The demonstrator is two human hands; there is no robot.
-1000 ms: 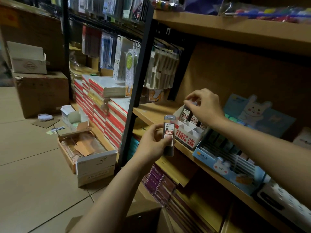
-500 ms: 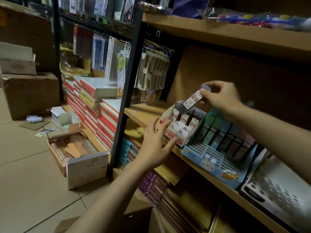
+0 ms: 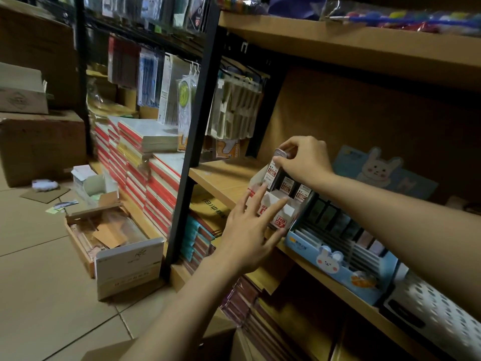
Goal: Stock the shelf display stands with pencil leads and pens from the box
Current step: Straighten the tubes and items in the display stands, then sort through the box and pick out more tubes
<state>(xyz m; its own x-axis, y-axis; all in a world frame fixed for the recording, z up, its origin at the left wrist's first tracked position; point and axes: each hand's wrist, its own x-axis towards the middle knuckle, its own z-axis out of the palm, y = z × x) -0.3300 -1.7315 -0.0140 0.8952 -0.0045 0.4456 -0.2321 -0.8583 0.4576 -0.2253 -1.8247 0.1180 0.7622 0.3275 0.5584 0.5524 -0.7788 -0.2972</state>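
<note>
Head view shows the small dark plastic pencil-lead case with a white and red label (image 3: pixel 273 170) at the back left slot of the white cardboard lead display stand (image 3: pixel 282 213) on the wooden shelf (image 3: pixel 221 175). Our right hand (image 3: pixel 304 158) pinches its grey cap; our left hand (image 3: pixel 247 230) rests spread fingers against the stand's front. We judge the case light, stiff and slick, best held by the cap end.
</note>
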